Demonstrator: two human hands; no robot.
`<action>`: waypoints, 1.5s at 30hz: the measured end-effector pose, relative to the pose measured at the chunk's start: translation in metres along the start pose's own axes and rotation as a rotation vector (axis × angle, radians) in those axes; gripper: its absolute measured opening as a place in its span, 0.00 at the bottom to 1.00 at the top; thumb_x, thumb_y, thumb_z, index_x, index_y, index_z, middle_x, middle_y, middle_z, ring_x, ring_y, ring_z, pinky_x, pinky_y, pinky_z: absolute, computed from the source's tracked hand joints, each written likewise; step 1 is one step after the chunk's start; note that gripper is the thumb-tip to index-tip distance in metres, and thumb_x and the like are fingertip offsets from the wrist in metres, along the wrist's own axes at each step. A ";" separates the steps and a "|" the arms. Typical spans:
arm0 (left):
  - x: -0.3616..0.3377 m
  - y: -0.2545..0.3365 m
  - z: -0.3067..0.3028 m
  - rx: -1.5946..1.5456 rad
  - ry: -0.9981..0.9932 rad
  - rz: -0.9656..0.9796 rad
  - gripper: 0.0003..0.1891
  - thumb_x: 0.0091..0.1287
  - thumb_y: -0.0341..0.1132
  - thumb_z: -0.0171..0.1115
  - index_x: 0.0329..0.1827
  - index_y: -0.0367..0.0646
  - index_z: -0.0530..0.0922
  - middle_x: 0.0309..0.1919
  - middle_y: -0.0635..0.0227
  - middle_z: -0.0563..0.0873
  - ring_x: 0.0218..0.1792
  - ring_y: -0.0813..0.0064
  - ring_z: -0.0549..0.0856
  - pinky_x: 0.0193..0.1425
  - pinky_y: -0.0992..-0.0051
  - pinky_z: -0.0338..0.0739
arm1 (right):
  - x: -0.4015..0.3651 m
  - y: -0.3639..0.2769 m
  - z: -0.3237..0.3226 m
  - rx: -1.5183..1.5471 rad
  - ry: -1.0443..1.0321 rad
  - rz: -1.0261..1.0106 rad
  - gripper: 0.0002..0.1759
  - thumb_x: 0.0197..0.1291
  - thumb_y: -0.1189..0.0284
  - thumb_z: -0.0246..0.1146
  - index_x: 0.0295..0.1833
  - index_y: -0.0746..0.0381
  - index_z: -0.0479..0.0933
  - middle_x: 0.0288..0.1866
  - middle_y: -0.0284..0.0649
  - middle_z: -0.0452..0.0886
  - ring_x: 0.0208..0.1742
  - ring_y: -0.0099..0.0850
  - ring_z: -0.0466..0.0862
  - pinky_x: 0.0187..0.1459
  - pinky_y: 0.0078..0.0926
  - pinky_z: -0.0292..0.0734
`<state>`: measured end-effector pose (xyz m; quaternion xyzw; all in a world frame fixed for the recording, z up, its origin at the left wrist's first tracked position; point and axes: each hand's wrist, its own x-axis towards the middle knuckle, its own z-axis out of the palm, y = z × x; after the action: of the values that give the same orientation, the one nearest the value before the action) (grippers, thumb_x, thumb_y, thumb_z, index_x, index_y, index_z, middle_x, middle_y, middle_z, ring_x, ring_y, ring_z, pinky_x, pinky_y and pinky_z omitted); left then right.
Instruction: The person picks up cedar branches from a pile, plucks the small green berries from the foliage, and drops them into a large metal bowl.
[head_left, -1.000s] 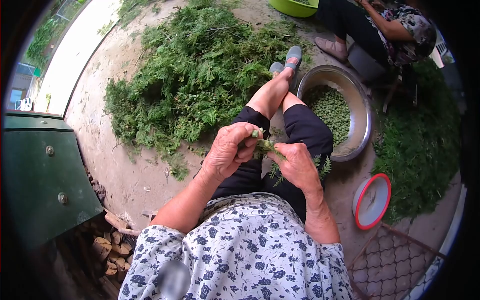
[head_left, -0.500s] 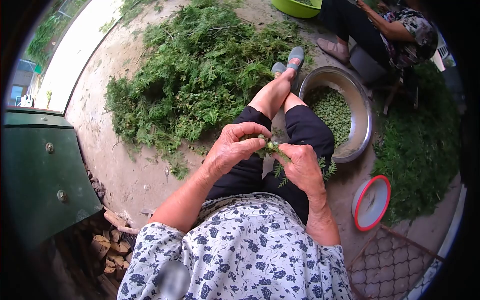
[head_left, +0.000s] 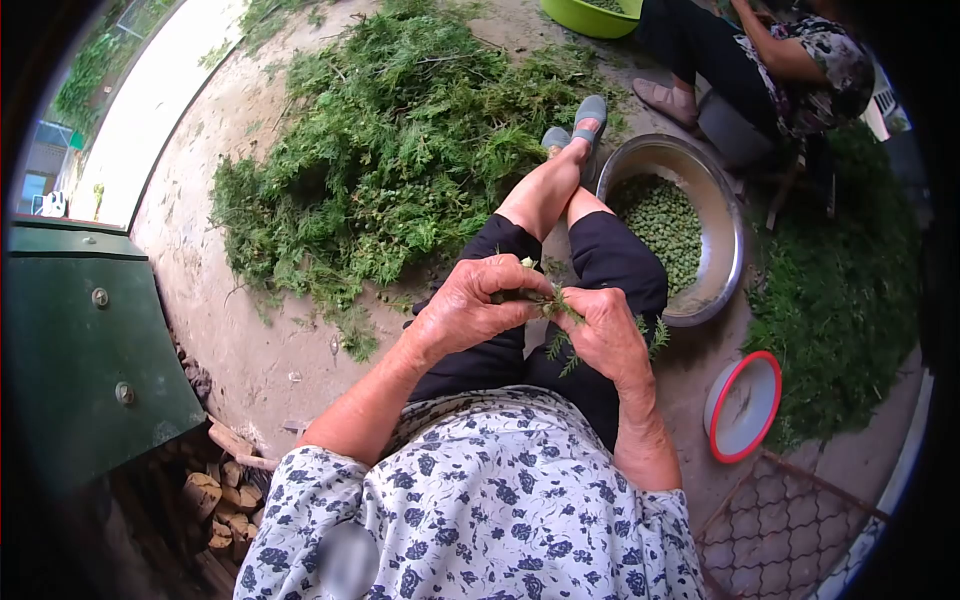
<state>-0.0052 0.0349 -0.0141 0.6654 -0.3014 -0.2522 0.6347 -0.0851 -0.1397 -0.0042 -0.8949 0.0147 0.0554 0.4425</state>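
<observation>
Watching remotely, I see the green sprig [head_left: 553,306] between both hands, left of the steel basin [head_left: 722,235] and apart from it. The right hand [head_left: 608,332] pinches the sprig; the left hand [head_left: 487,300] half curls against it, its grip unclear. Both forearms angle inward, left of the basin.

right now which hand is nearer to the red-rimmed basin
Right. The right hand is up and left of the red-rimmed basin in view; the left hand is farther left, beyond it.
</observation>
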 end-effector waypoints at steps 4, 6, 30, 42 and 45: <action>0.000 0.006 0.004 0.109 -0.047 0.072 0.14 0.50 0.26 0.70 0.41 0.39 0.81 0.23 0.70 0.77 0.27 0.77 0.76 0.33 0.78 0.71 | 0.000 0.005 0.002 0.018 0.019 -0.012 0.07 0.53 0.72 0.61 0.32 0.65 0.76 0.26 0.53 0.76 0.31 0.53 0.77 0.28 0.43 0.69; 0.001 0.000 0.010 0.111 0.006 0.085 0.13 0.50 0.25 0.69 0.40 0.39 0.81 0.23 0.69 0.77 0.27 0.76 0.76 0.32 0.77 0.71 | 0.000 0.004 0.001 0.025 0.038 -0.023 0.06 0.53 0.72 0.61 0.31 0.65 0.76 0.26 0.53 0.76 0.31 0.53 0.77 0.28 0.43 0.69; 0.146 0.008 0.085 -0.914 0.122 -0.549 0.24 0.64 0.43 0.59 0.56 0.34 0.66 0.47 0.54 0.75 0.45 0.65 0.78 0.49 0.66 0.77 | -0.020 0.034 0.020 0.072 0.085 0.064 0.18 0.57 0.64 0.60 0.26 0.68 0.70 0.24 0.55 0.75 0.30 0.53 0.76 0.32 0.42 0.71; 0.163 0.033 0.131 -0.916 -0.173 -0.363 0.33 0.67 0.48 0.55 0.65 0.33 0.57 0.61 0.49 0.67 0.63 0.52 0.66 0.66 0.58 0.63 | -0.025 0.056 0.004 0.206 0.217 0.115 0.12 0.56 0.68 0.59 0.33 0.68 0.74 0.26 0.54 0.76 0.32 0.49 0.78 0.32 0.34 0.71; 0.168 0.009 0.110 -1.145 -0.086 -0.365 0.20 0.68 0.38 0.55 0.53 0.28 0.69 0.49 0.49 0.76 0.53 0.59 0.77 0.56 0.67 0.76 | -0.029 0.055 -0.012 0.462 0.302 0.161 0.16 0.59 0.61 0.60 0.33 0.65 0.78 0.16 0.33 0.70 0.18 0.20 0.69 0.22 0.23 0.65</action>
<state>0.0310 -0.1624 -0.0043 0.2478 -0.0240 -0.5061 0.8258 -0.1171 -0.1831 -0.0375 -0.7645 0.1636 -0.0485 0.6216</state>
